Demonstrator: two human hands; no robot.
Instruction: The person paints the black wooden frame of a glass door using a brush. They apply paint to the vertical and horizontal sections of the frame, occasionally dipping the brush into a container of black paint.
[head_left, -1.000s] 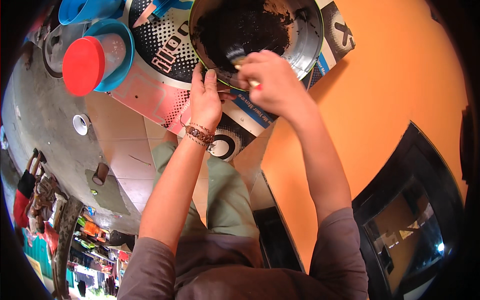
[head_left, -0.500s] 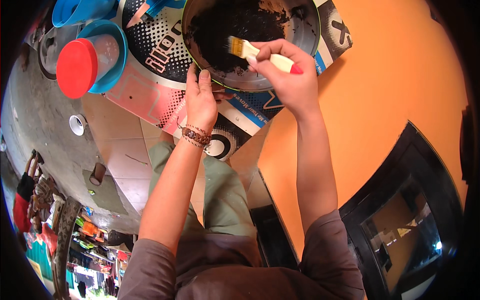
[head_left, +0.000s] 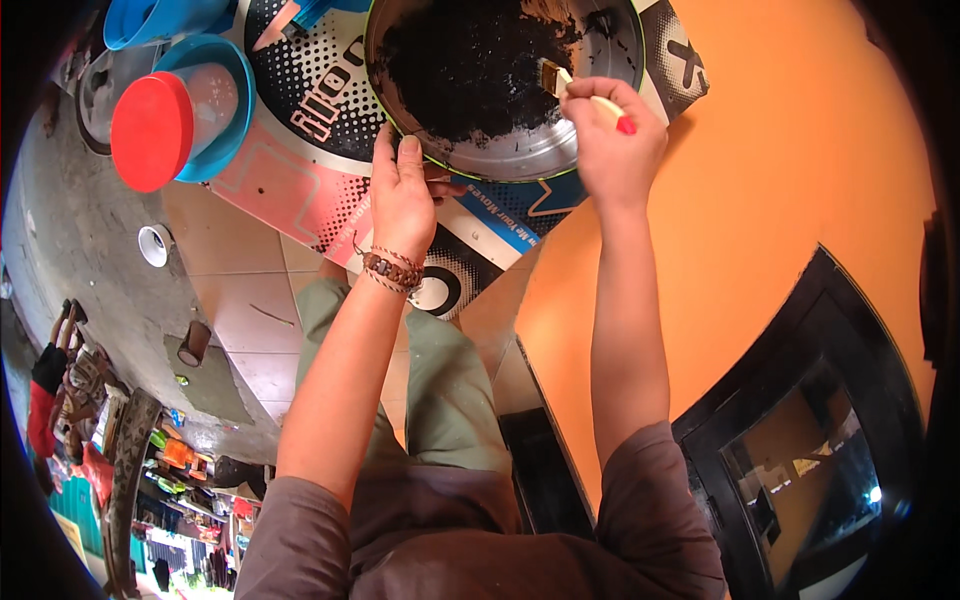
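1. Head view: a printed tabletop (head_left: 285, 185) is seen spread under the vessels, its patterned corner turned toward the person's legs.
2. On it a round metal pan (head_left: 622, 72) is set, open side up, its far edge cut off by the top of the picture.
3. Inside, much of the floor is covered by a dark mass (head_left: 465, 70); bare metal is left along the near and right sides.
4. At the pan's near-left rim the left hand (head_left: 403, 200) is placed half open, thumb raised, the other fingers partly hidden; whether the rim is gripped cannot be told.
5. By the right hand (head_left: 620, 140), closed with fingers curled around the handle, a brush (head_left: 600, 104) is held over the right part of the pan.
6. The brush's long axis is slanted: its bristles (head_left: 546, 74) are pointed up and left, to the right edge of the dark mass, and its red handle end (head_left: 626, 125) is directed down and right. Contact cannot be told for certain.
7. Compared with half a second ago, the brush has been carried rightward from over the middle of the mass and is more steeply slanted; the left hand is kept nearly in place.
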